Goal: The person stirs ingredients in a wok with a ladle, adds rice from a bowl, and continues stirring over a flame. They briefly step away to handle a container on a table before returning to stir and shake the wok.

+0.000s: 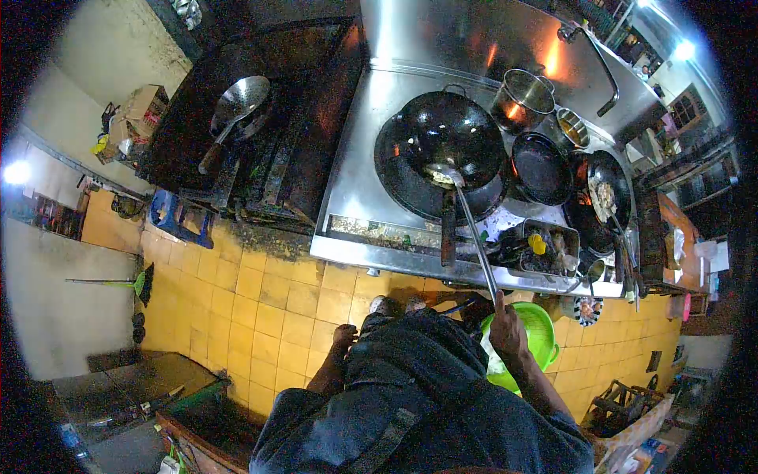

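My right hand [508, 330] is wrapped round the long metal handle of a wok ladle [477, 237]. The ladle's bowl rests inside a black wok [454, 130], over a little pale food [440, 181]. This wok sits on the steel stove, with its own dark handle [448, 237] pointing toward me. My left hand [345, 337] hangs low beside my body, its fingers curled, with nothing visible in it. Below my right hand is a bright green plastic basin [537, 336], partly hidden by my arm, with something whitish inside.
Right of the wok stand a steel pot [524, 96], a black pan [542, 167] and another wok [608, 186] holding food and a utensil. A tray [545, 246] of items lies near the stove's front edge. A large ladle [238, 107] rests on the dark left burner. Yellow tiles [260, 316] cover the floor.
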